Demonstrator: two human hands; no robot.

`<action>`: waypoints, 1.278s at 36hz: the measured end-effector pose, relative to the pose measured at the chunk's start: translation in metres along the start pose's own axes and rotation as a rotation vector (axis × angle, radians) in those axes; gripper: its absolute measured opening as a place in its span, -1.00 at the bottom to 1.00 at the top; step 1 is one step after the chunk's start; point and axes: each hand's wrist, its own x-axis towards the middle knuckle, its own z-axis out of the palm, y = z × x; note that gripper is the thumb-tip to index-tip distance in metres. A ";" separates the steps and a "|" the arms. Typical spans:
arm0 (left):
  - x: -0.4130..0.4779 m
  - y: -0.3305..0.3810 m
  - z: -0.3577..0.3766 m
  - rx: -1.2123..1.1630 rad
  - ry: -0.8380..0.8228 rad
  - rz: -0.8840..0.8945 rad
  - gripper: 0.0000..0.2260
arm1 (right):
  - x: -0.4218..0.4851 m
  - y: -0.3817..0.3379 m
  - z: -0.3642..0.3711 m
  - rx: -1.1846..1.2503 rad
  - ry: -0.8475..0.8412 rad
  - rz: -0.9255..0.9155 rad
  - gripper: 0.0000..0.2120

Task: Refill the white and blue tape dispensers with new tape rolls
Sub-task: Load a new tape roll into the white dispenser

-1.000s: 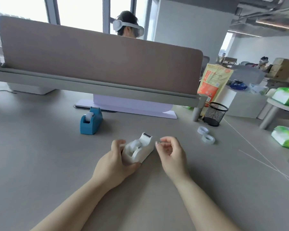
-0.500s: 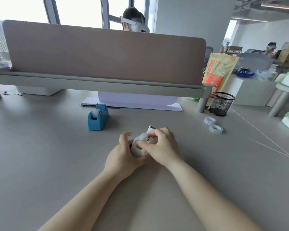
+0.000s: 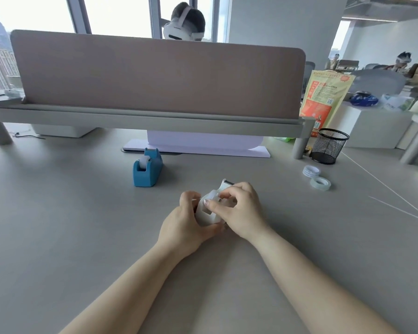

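Gripping white dispenser (image 3: 206, 213) w/ left hand (image 3: 186, 222), front & center, cutter end pointing away, right hand (image 3: 241, 210) pinching its top at the roll slot; new rolls (image 3: 320, 183) sit well off to the right, so nearer right hand imo.

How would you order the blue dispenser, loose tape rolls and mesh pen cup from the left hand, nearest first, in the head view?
From the left hand:
1. blue dispenser, ahead, left.
2. loose tape rolls, ahead, right.
3. mesh pen cup, beyond the rolls.
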 end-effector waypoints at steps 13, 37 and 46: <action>0.023 -0.018 -0.013 0.081 0.008 0.139 -0.43 | -0.012 0.006 -0.020 0.321 0.181 0.026 -0.70; -0.021 0.018 0.016 -0.383 -0.036 0.199 -0.56 | -0.040 0.038 -0.039 -0.014 0.132 -0.255 -0.62; -0.018 0.020 0.013 -0.442 -0.060 0.144 -0.91 | -0.040 0.038 -0.035 -0.044 0.079 -0.362 -0.56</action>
